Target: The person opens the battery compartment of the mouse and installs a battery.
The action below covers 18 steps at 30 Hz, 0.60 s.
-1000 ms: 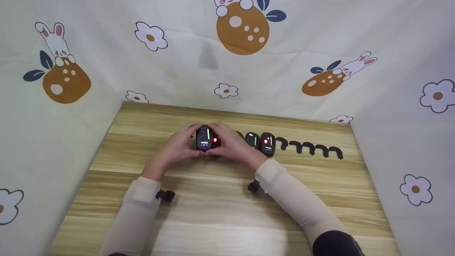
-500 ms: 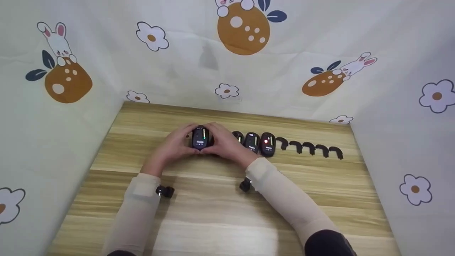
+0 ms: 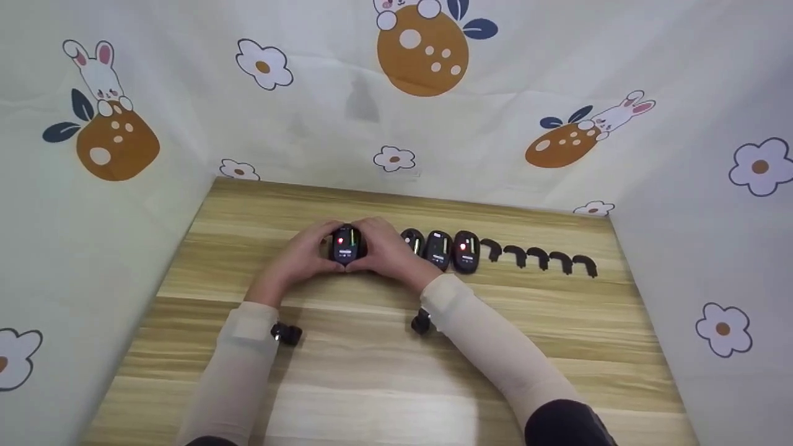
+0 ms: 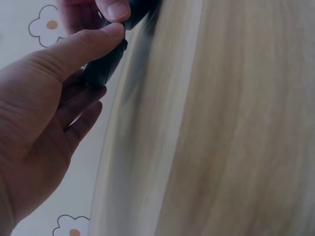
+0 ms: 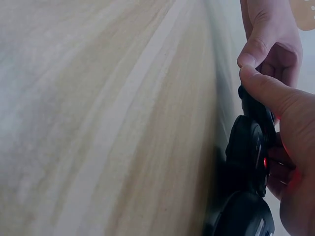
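A black computer mouse (image 3: 346, 246), underside up with a red light and a green strip showing, is between my two hands at the back of the table. My left hand (image 3: 302, 251) grips its left side, thumb at the near end and fingers at the far end. From the other side my right hand (image 3: 385, 248) grips it the same way. Both thumb tips meet at the mouse's near end. In the left wrist view, dark mouse casing (image 4: 101, 69) shows under my thumb. Beside the held mouse, the right wrist view shows another mouse (image 5: 246, 150) below my right hand.
Right of my hands, upturned mice stand in a row: one partly covered mouse (image 3: 412, 240), a middle mouse (image 3: 438, 249) and a red-lit mouse (image 3: 466, 253). Farther right lie several black curved covers (image 3: 538, 257). Printed cloth (image 3: 310, 118) walls the wooden table (image 3: 372, 359).
Both hands and the mouse between them have shifted slightly left. A red light now shows on its underside. More of the row of mice is uncovered by my right hand.
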Each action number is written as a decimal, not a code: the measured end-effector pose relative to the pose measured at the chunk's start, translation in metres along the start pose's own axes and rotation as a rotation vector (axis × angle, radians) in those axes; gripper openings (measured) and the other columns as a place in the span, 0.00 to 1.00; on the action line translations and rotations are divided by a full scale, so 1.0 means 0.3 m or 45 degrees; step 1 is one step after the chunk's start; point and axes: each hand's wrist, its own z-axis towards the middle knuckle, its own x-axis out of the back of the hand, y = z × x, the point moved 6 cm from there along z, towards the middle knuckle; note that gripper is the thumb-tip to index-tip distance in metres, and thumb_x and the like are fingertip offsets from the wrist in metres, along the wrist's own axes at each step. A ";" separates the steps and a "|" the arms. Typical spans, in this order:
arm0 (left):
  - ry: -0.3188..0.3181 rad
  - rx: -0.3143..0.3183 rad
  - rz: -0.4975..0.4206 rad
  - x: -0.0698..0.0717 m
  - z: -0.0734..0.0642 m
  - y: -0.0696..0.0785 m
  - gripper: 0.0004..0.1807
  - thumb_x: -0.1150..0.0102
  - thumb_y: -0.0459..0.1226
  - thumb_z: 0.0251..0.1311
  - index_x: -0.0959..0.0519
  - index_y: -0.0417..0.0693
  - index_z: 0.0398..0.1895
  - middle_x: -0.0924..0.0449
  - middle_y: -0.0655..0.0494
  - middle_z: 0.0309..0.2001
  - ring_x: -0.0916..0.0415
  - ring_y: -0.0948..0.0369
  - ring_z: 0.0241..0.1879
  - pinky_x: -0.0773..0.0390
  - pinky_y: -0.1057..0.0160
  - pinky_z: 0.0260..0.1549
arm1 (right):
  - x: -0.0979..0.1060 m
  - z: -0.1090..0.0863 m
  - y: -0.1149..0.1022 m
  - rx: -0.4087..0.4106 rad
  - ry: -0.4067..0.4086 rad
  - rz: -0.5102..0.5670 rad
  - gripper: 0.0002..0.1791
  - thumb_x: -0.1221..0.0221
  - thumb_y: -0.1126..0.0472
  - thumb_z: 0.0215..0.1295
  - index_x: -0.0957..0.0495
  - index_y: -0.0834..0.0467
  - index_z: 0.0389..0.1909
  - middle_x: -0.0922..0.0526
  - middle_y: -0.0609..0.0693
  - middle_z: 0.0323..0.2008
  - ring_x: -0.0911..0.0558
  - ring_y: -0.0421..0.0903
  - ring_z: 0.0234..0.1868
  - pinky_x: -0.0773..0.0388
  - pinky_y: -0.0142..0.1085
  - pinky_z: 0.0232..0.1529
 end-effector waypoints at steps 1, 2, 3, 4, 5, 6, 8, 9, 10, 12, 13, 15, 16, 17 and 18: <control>-0.001 0.000 -0.005 -0.001 0.000 -0.001 0.53 0.12 0.37 0.53 0.30 0.43 0.82 0.31 0.42 0.81 0.37 0.42 0.81 0.41 0.40 0.82 | -0.003 0.000 0.001 -0.001 0.000 -0.006 0.50 0.15 0.42 0.53 0.23 0.59 0.73 0.17 0.52 0.66 0.23 0.51 0.69 0.31 0.43 0.77; -0.003 0.004 -0.009 -0.003 0.001 -0.003 0.53 0.12 0.37 0.53 0.30 0.43 0.82 0.31 0.43 0.81 0.37 0.42 0.81 0.41 0.40 0.82 | -0.004 0.001 0.003 0.000 0.002 -0.012 0.50 0.15 0.42 0.53 0.23 0.59 0.73 0.16 0.52 0.66 0.23 0.51 0.69 0.31 0.43 0.77; -0.006 0.001 -0.019 -0.004 0.002 -0.004 0.52 0.12 0.37 0.53 0.30 0.44 0.82 0.30 0.43 0.80 0.36 0.43 0.81 0.41 0.40 0.82 | -0.007 0.001 0.004 -0.001 0.002 -0.017 0.50 0.15 0.42 0.52 0.23 0.59 0.73 0.16 0.52 0.66 0.23 0.52 0.69 0.31 0.43 0.77; -0.007 -0.008 -0.029 -0.005 0.003 -0.006 0.51 0.13 0.37 0.53 0.29 0.43 0.81 0.29 0.43 0.79 0.35 0.42 0.80 0.41 0.40 0.82 | -0.009 0.002 0.005 -0.001 0.003 -0.022 0.50 0.15 0.42 0.52 0.22 0.59 0.72 0.16 0.52 0.65 0.23 0.52 0.69 0.31 0.43 0.77; -0.010 -0.012 -0.031 -0.007 0.004 -0.008 0.51 0.13 0.37 0.53 0.29 0.44 0.81 0.28 0.43 0.79 0.35 0.43 0.80 0.41 0.40 0.82 | -0.011 0.002 0.006 -0.001 0.001 -0.028 0.49 0.15 0.42 0.52 0.22 0.59 0.72 0.16 0.52 0.65 0.22 0.52 0.69 0.31 0.44 0.77; -0.012 -0.012 -0.034 -0.008 0.005 -0.010 0.51 0.13 0.37 0.53 0.28 0.44 0.81 0.28 0.44 0.79 0.35 0.43 0.80 0.41 0.40 0.82 | -0.013 0.003 0.007 -0.004 0.003 -0.034 0.49 0.14 0.42 0.52 0.22 0.59 0.72 0.16 0.53 0.65 0.22 0.52 0.68 0.30 0.44 0.76; -0.017 -0.032 -0.044 -0.009 0.008 -0.011 0.50 0.13 0.36 0.53 0.28 0.43 0.80 0.27 0.43 0.78 0.33 0.42 0.79 0.40 0.40 0.82 | -0.020 0.005 0.009 -0.024 -0.004 -0.058 0.49 0.15 0.41 0.52 0.22 0.58 0.72 0.15 0.52 0.64 0.22 0.52 0.68 0.30 0.45 0.76; -0.018 -0.045 -0.051 -0.010 0.010 -0.010 0.49 0.13 0.35 0.53 0.27 0.42 0.79 0.26 0.43 0.77 0.32 0.42 0.78 0.40 0.40 0.81 | -0.023 0.006 0.010 -0.036 -0.008 -0.077 0.49 0.15 0.40 0.52 0.21 0.58 0.72 0.15 0.52 0.64 0.22 0.52 0.67 0.30 0.45 0.75; -0.020 -0.052 -0.053 -0.010 0.011 -0.009 0.49 0.12 0.35 0.52 0.27 0.41 0.79 0.25 0.42 0.77 0.32 0.42 0.78 0.39 0.40 0.81 | -0.026 0.007 0.010 -0.047 -0.012 -0.099 0.49 0.15 0.39 0.52 0.21 0.57 0.72 0.15 0.51 0.63 0.22 0.51 0.67 0.29 0.45 0.75; -0.020 -0.059 -0.059 -0.010 0.014 -0.008 0.49 0.12 0.33 0.52 0.27 0.40 0.79 0.25 0.41 0.76 0.32 0.41 0.78 0.39 0.39 0.81 | -0.032 0.008 0.010 -0.068 -0.022 -0.142 0.49 0.16 0.38 0.53 0.22 0.57 0.72 0.15 0.51 0.63 0.21 0.51 0.66 0.29 0.46 0.74; -0.020 -0.065 -0.063 -0.009 0.015 -0.007 0.49 0.13 0.33 0.52 0.27 0.40 0.78 0.25 0.41 0.76 0.32 0.41 0.77 0.39 0.39 0.80 | -0.034 0.009 0.010 -0.076 -0.027 -0.163 0.49 0.16 0.37 0.53 0.21 0.56 0.71 0.14 0.51 0.63 0.21 0.51 0.65 0.29 0.46 0.74; -0.023 -0.067 -0.075 -0.010 0.016 -0.008 0.49 0.13 0.33 0.51 0.26 0.40 0.78 0.24 0.42 0.75 0.31 0.41 0.77 0.39 0.39 0.80 | -0.034 0.010 0.009 -0.079 -0.027 -0.196 0.49 0.17 0.36 0.53 0.21 0.57 0.71 0.14 0.51 0.62 0.21 0.51 0.65 0.28 0.46 0.73; -0.027 -0.065 -0.079 -0.010 0.016 -0.009 0.49 0.13 0.33 0.51 0.26 0.41 0.78 0.24 0.42 0.75 0.31 0.41 0.77 0.39 0.39 0.81 | -0.034 0.010 0.008 -0.080 -0.029 -0.205 0.49 0.17 0.36 0.52 0.21 0.57 0.71 0.14 0.51 0.62 0.21 0.51 0.65 0.28 0.46 0.73; -0.029 -0.065 -0.081 -0.010 0.017 -0.010 0.49 0.13 0.33 0.52 0.26 0.41 0.78 0.24 0.42 0.75 0.31 0.41 0.77 0.39 0.39 0.81 | -0.034 0.010 0.008 -0.081 -0.029 -0.208 0.49 0.17 0.36 0.52 0.21 0.57 0.70 0.14 0.51 0.62 0.20 0.51 0.65 0.28 0.47 0.73; -0.032 -0.063 -0.086 -0.010 0.016 -0.011 0.49 0.13 0.33 0.52 0.26 0.41 0.78 0.24 0.42 0.75 0.31 0.41 0.77 0.39 0.39 0.81 | -0.033 0.010 0.008 -0.082 -0.032 -0.210 0.50 0.17 0.35 0.52 0.21 0.57 0.70 0.14 0.51 0.62 0.20 0.51 0.65 0.28 0.47 0.73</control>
